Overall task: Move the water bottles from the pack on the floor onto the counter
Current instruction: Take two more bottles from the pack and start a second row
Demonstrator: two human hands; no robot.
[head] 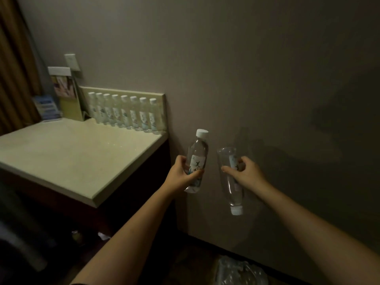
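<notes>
left hand (181, 175) grips upright bottle (198, 149), right hand (244, 171) grips inverted bottle (232, 190), both beyond counter (82, 157) edge.

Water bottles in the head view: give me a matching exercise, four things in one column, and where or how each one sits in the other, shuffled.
Things:
1. left hand's bottle
2. right hand's bottle
3. row of eight bottles
4. plastic pack

Place or state:
A. on the floor
B. held with its cap pointing down
C. standing along the back edge of the counter
D. held with its cap pointing up

Pairs: 1-D, 2-B, 3-C, 4-A
</notes>
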